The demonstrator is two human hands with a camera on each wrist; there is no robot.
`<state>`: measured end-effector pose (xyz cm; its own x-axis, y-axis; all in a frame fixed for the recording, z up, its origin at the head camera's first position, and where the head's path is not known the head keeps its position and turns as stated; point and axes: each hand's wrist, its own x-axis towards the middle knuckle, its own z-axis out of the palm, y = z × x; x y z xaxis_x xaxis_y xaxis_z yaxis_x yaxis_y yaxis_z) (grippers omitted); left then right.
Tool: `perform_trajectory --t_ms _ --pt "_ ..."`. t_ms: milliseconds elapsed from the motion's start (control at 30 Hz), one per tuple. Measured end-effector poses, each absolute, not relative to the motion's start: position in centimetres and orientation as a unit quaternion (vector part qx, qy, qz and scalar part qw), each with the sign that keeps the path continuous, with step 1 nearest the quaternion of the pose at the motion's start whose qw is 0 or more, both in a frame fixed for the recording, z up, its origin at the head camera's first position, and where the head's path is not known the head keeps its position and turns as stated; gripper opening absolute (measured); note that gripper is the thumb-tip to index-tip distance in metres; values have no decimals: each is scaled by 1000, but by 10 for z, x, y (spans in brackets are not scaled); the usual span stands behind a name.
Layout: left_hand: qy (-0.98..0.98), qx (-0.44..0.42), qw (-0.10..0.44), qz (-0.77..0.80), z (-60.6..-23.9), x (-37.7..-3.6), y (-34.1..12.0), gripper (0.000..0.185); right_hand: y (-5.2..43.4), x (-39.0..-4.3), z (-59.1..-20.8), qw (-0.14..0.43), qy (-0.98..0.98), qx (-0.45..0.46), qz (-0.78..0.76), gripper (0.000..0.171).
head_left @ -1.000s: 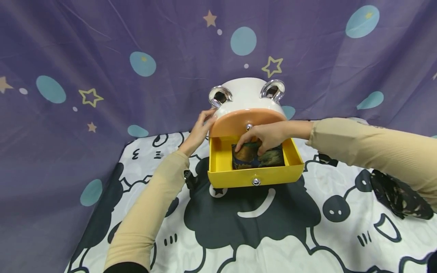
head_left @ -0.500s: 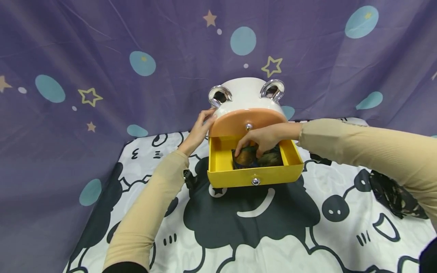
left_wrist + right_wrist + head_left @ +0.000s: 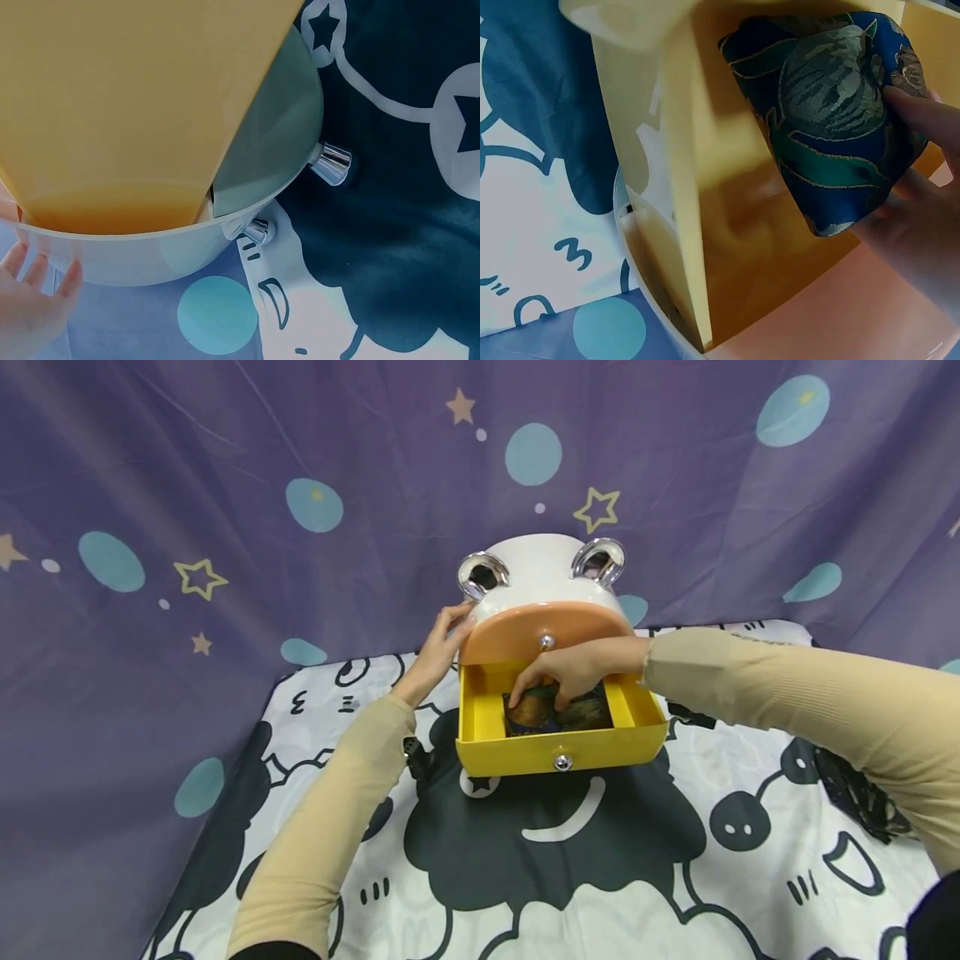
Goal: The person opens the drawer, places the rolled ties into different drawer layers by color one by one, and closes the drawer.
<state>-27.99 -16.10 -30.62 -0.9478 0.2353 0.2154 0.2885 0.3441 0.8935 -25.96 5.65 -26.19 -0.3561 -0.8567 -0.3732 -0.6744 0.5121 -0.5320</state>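
Head view: right hand (image 3: 573, 667) pinches a blue patterned cloth pouch (image 3: 558, 713) inside the yellow plastic drawer (image 3: 562, 748); left hand (image 3: 437, 652), fingers straight, presses the white cabinet (image 3: 536, 572).

No readable text, labels or brands showing; the printed cloth (image 3: 570, 877) is carrying only cartoon marks, stars and shapes.

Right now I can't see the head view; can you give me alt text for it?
A person's right hand presses a folded blue patterned cloth into the open yellow drawer of a white animal-shaped cabinet. The left hand rests on the cabinet's left side, all on a black-and-white cartoon sheet.
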Motion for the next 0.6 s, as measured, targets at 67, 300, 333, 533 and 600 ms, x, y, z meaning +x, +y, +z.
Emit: perform_trajectory --t_ms 67,300,333,533,600 --pt "-820 -159 25 -549 -305 -279 -161 39 55 -260 -263 315 812 -469 -146 56" --pt "-827 -158 16 -539 -307 -277 -160 40 58 -261 -270 297 819 -470 -143 54" --pt "-827 -157 17 -539 -307 -277 -160 40 59 -261 -271 288 821 -472 -142 53" --pt "-824 -162 24 -543 -305 -278 -161 38 65 -259 -270 241 827 -484 -155 47" --pt "-825 -163 24 -541 -304 -278 -162 38 68 -258 -269 218 829 -489 -162 43"
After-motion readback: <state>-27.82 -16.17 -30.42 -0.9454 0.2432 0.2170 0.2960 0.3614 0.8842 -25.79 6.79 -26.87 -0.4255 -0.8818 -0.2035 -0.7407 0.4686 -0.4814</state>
